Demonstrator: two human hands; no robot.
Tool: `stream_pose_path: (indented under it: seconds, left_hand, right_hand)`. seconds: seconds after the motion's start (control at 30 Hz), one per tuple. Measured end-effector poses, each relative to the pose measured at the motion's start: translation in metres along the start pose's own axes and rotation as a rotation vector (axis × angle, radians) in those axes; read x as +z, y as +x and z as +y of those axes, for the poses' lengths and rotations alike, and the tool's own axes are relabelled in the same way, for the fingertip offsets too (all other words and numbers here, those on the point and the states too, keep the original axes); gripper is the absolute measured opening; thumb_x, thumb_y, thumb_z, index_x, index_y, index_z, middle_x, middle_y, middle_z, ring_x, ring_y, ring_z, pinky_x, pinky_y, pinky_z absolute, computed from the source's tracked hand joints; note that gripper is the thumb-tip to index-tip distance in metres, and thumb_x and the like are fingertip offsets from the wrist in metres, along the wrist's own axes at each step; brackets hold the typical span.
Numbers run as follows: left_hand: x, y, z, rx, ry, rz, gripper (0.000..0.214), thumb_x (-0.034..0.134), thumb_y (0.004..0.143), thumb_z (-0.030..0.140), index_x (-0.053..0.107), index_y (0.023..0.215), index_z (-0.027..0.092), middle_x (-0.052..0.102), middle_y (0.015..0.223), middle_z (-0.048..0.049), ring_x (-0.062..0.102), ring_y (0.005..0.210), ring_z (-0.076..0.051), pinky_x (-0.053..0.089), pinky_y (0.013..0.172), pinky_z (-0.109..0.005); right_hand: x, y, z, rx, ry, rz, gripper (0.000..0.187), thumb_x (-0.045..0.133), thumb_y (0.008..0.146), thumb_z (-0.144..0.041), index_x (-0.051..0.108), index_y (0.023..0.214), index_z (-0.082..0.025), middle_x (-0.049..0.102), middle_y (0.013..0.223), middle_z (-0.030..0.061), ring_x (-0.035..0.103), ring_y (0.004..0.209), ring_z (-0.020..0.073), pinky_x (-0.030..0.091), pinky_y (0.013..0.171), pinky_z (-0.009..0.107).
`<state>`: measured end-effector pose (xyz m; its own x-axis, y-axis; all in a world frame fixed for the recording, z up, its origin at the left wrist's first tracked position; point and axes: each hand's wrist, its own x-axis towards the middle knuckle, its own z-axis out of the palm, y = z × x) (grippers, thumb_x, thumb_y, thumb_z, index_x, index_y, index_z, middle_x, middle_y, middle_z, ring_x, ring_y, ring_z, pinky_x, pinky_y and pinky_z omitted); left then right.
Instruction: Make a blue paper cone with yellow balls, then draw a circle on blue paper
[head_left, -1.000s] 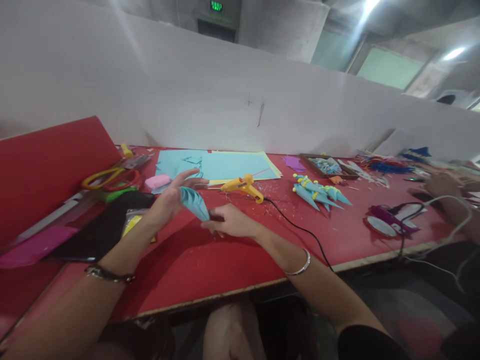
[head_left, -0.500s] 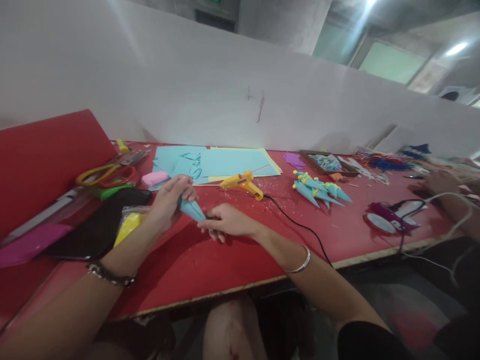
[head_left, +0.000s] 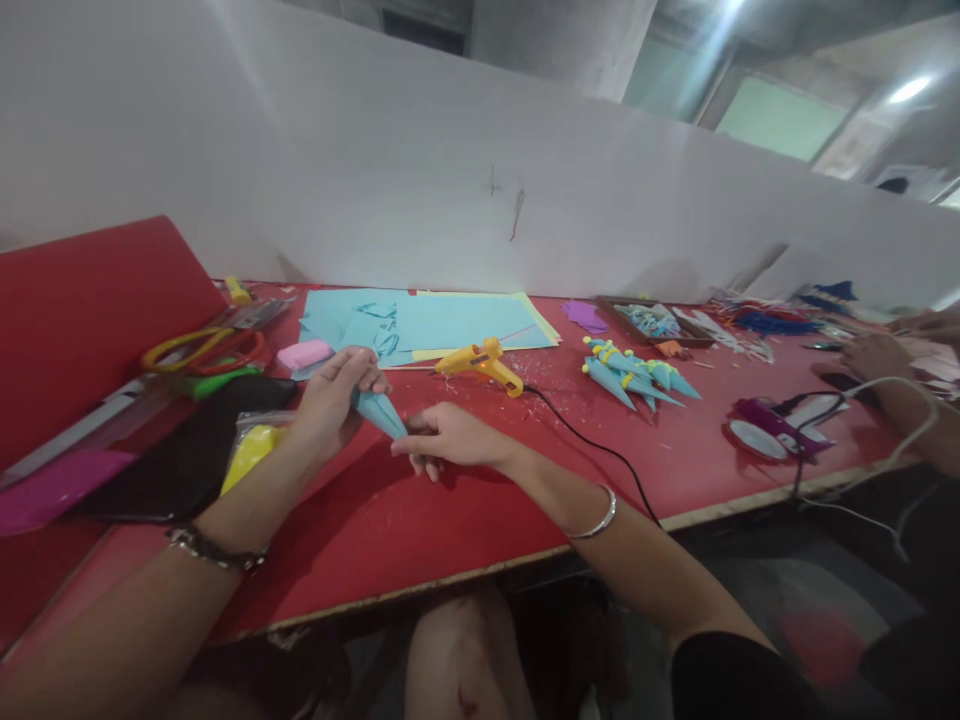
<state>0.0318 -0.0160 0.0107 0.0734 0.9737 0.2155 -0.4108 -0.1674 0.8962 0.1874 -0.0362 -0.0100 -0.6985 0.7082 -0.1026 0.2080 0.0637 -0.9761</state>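
Between my two hands is a blue paper cone [head_left: 379,412], its narrow tip pointing down to the right. My left hand [head_left: 341,392] is closed round its wide end, which the fingers partly hide. At the tip, my right hand [head_left: 450,437] pinches the paper between thumb and fingers. A yellow hot glue gun [head_left: 482,365] lies just beyond my hands, its black cord running off to the right. Farther right lies a bunch of finished blue paper cones [head_left: 637,375] with yellow trim and small yellow balls.
Blue paper sheets [head_left: 472,318] lie against the white partition. Scissors [head_left: 187,350], a pink block [head_left: 304,354], a black case [head_left: 199,450] and a yellow packet [head_left: 255,452] are at left. A brown tray [head_left: 652,322] and a purple glue gun [head_left: 776,428] sit right, near another person's hand [head_left: 874,360].
The view has shifted slightly. Both my hands keep nearly the same hold on the cone, and the right fingers have curled in a little at its tip.
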Motion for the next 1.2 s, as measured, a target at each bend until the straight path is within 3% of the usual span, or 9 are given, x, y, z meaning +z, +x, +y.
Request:
stream_pose_path:
  seconds: [0.17, 0.3, 0.4, 0.47, 0.63, 0.83, 1.1, 1.2]
  left_hand:
    - [-0.005, 0.006, 0.002, -0.052, -0.087, 0.081, 0.022, 0.060, 0.073, 0.026, 0.044, 0.060, 0.019, 0.035, 0.052, 0.0074, 0.043, 0.049, -0.005, 0.044, 0.053, -0.014]
    - [-0.008, 0.009, 0.000, -0.040, 0.035, 0.115, 0.014, 0.054, 0.075, 0.037, 0.051, 0.078, 0.023, 0.053, 0.065, 0.0034, 0.058, 0.074, -0.012, 0.049, 0.064, -0.022]
    - [-0.011, 0.010, -0.006, 0.002, 0.199, 0.018, 0.031, 0.052, 0.071, 0.046, 0.054, 0.091, 0.023, 0.062, 0.082, -0.0009, 0.059, 0.085, -0.017, 0.049, 0.069, -0.028]
    - [-0.011, 0.008, -0.010, 0.035, 0.352, -0.065, 0.035, 0.059, 0.065, 0.043, 0.057, 0.092, 0.020, 0.064, 0.085, -0.0029, 0.059, 0.084, -0.018, 0.049, 0.069, -0.028]
    - [-0.002, -0.003, -0.010, -0.032, 0.619, -0.345, 0.028, 0.064, 0.061, 0.039, 0.062, 0.076, 0.016, 0.063, 0.064, -0.0009, 0.055, 0.053, -0.013, 0.045, 0.052, -0.024]
    - [-0.002, -0.003, -0.003, 0.021, 0.611, -0.189, 0.023, 0.064, 0.058, 0.038, 0.058, 0.066, 0.017, 0.056, 0.055, 0.0040, 0.048, 0.046, -0.009, 0.042, 0.048, -0.021]
    - [-0.005, -0.001, -0.007, 0.019, 0.564, -0.190, 0.026, 0.066, 0.059, 0.039, 0.059, 0.071, 0.017, 0.054, 0.055, 0.0043, 0.049, 0.047, -0.010, 0.043, 0.049, -0.022]
    - [-0.007, 0.000, -0.009, 0.006, 0.562, -0.210, 0.028, 0.065, 0.060, 0.041, 0.060, 0.075, 0.017, 0.055, 0.055, 0.0039, 0.050, 0.048, -0.010, 0.043, 0.049, -0.023]
  right_hand:
    - [-0.001, 0.000, 0.000, 0.040, 0.056, -0.046, 0.013, 0.054, 0.081, -0.017, 0.055, 0.070, -0.011, 0.060, 0.058, -0.0022, 0.054, 0.043, 0.0037, 0.045, 0.047, 0.016]
    - [-0.001, 0.003, 0.001, 0.011, 0.071, 0.006, 0.017, 0.057, 0.079, -0.019, 0.055, 0.064, -0.011, 0.059, 0.056, -0.0016, 0.056, 0.044, 0.0051, 0.045, 0.046, 0.017]
    - [-0.002, 0.005, 0.001, -0.034, 0.094, 0.122, 0.023, 0.061, 0.077, -0.029, 0.054, 0.064, -0.011, 0.060, 0.056, -0.0009, 0.059, 0.046, 0.0072, 0.046, 0.046, 0.018]
    - [-0.002, 0.006, 0.000, -0.061, 0.102, 0.180, 0.029, 0.063, 0.074, -0.038, 0.055, 0.066, -0.011, 0.059, 0.056, -0.0011, 0.059, 0.046, 0.0078, 0.046, 0.047, 0.019]
    - [-0.003, 0.007, 0.002, -0.111, 0.125, 0.206, 0.032, 0.063, 0.072, -0.042, 0.055, 0.066, -0.012, 0.059, 0.057, -0.0013, 0.059, 0.048, 0.0075, 0.048, 0.049, 0.019]
    - [-0.004, 0.007, 0.004, -0.045, 0.127, 0.154, 0.020, 0.053, 0.083, -0.027, 0.057, 0.072, -0.011, 0.060, 0.055, -0.0013, 0.059, 0.046, 0.0081, 0.045, 0.045, 0.018]
    - [-0.003, 0.006, 0.000, -0.090, 0.063, 0.203, 0.018, 0.050, 0.085, -0.021, 0.056, 0.070, -0.012, 0.057, 0.053, -0.0036, 0.057, 0.045, 0.0062, 0.044, 0.047, 0.017]
    - [-0.002, 0.006, -0.001, -0.094, 0.096, 0.167, 0.020, 0.047, 0.086, -0.021, 0.054, 0.070, -0.012, 0.058, 0.053, -0.0036, 0.057, 0.044, 0.0063, 0.044, 0.046, 0.017]
